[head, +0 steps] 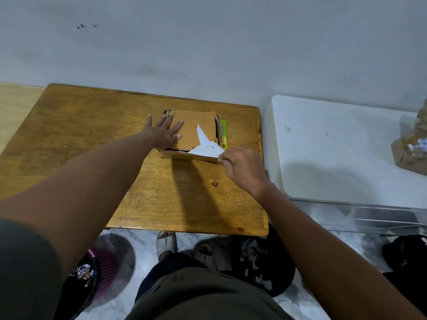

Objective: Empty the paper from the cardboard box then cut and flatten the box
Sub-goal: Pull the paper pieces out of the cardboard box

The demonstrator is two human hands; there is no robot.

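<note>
A low brown cardboard box (191, 128) lies on the wooden table (92, 135), its top flap nearly flat. My left hand (165, 131) rests spread on the flap's left part, palm down. A white sheet of paper (206, 147) sticks out from the box's near right corner. My right hand (240, 166) pinches the paper's corner at the box's front right edge. A green utility knife (223, 135) lies right beside the box's right wall.
A white surface (335, 146) stands to the right, with a second cardboard box holding crumpled paper (413, 146) at its far right. Below the table's near edge are a pink basket (104, 271), a black bag with paper scraps (261, 262) and my feet.
</note>
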